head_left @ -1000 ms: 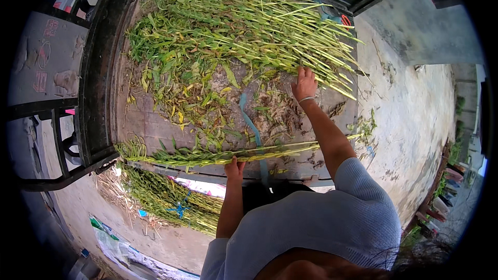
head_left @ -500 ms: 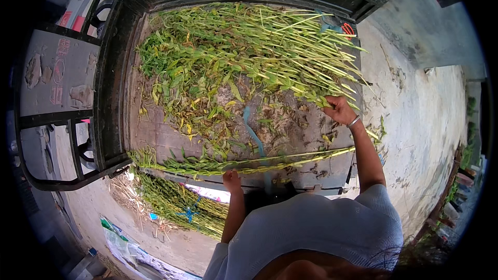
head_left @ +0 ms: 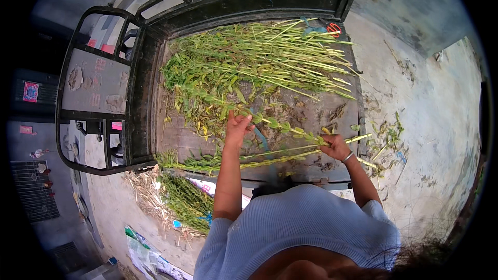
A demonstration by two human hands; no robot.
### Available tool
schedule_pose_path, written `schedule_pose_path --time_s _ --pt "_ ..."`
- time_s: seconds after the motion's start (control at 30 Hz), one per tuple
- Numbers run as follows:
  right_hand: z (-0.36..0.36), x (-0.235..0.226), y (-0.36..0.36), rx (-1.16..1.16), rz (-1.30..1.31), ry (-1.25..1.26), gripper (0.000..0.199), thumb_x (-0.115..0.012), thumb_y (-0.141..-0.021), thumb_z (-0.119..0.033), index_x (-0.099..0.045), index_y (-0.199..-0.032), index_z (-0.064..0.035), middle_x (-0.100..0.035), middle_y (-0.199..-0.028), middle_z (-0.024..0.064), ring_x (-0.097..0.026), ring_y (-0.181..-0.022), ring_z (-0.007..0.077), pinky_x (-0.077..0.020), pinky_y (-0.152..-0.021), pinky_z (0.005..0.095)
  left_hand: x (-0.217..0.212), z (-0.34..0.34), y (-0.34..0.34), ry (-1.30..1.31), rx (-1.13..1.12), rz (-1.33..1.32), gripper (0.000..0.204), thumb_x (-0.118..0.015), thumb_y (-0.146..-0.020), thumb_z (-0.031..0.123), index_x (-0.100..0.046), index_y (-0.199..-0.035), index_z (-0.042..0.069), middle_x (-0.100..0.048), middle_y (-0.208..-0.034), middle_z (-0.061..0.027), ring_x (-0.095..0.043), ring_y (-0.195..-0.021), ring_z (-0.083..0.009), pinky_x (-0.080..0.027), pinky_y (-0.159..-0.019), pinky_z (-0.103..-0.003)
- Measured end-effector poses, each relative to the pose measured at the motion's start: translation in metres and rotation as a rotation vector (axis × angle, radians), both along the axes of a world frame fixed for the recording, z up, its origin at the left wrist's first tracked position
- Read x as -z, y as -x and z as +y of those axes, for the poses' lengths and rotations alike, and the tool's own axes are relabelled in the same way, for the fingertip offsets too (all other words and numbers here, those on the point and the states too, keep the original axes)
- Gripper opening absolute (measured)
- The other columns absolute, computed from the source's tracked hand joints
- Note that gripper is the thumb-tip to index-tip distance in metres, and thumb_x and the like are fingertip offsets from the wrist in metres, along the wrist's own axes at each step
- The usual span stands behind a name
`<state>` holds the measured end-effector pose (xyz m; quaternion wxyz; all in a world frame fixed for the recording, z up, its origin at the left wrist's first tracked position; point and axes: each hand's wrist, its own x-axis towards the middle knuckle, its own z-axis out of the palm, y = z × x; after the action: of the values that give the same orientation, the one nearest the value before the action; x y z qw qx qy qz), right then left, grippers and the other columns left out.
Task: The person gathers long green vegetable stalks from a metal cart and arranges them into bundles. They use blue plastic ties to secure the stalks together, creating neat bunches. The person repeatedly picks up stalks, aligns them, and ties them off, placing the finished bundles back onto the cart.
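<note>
A long green stalk set with pods, like a sesame stalk [head_left: 284, 125], slants across the truck bed in front of me. My right hand [head_left: 336, 148] is closed around its lower end. Farther up the stalk, the fingers of my left hand [head_left: 238, 128] are bent about the stem in a pinch. Beyond my hands lies a broad pile of leafy cut stalks [head_left: 259, 54], their bare ends pointing right. A few separate stalks [head_left: 223, 164] lie along the near edge of the bed, partly behind my left forearm.
Dark metal rails [head_left: 132, 93] bound the bed at the left and far side. Orange-handled scissors [head_left: 333, 29] lie at its far right corner. Below the near edge sits a tied stalk bundle [head_left: 184, 202] on the ground. Fallen leaves [head_left: 386, 137] litter the concrete at right.
My right hand has drawn a stalk out of the pile toward me. My left hand has risen from the near edge to that stalk. The view has shifted.
</note>
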<state>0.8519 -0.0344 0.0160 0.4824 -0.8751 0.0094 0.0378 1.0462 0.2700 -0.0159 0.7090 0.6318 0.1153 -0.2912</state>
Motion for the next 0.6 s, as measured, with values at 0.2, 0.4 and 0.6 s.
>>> schedule_pose_path --time_s 0.2,0.4,0.6 --pt "-0.008 -0.021 0.044 0.049 -0.050 0.074 0.024 -0.066 -0.070 -0.019 -0.059 -0.085 -0.0021 -0.055 -0.066 0.0172 -0.054 -0.060 0.0342 -0.0423 -0.053 0.0368 -0.013 -0.016 0.028 -0.100 0.160 -0.054 0.044 -0.061 -0.078 0.007 -0.044 -0.116 -0.005 -0.057 -0.072 -0.0049 -0.051 -0.057 -0.0075 -0.043 -0.050 -0.019" --pt "-0.023 -0.011 0.084 0.169 -0.162 0.097 0.027 -0.066 -0.069 -0.020 -0.060 -0.090 -0.0042 -0.056 -0.068 0.0154 -0.056 -0.064 0.0339 -0.0441 -0.055 0.0376 -0.062 -0.014 0.052 -0.058 0.334 -0.225 0.013 -0.055 -0.083 0.010 -0.062 -0.084 0.000 -0.054 -0.060 -0.0001 -0.039 -0.047 -0.0032 -0.027 -0.041 -0.018" --pt "-0.037 -0.024 0.114 0.171 -0.280 0.426 0.037 -0.067 -0.067 -0.024 -0.058 -0.100 -0.0093 -0.056 -0.071 0.0097 -0.056 -0.061 0.0288 -0.0440 -0.052 0.0384 -0.065 0.036 0.038 -0.167 -0.229 -0.392 0.019 -0.056 -0.084 0.019 -0.057 -0.097 0.004 -0.058 -0.074 -0.0006 -0.037 -0.048 -0.0040 -0.029 -0.040 -0.019"
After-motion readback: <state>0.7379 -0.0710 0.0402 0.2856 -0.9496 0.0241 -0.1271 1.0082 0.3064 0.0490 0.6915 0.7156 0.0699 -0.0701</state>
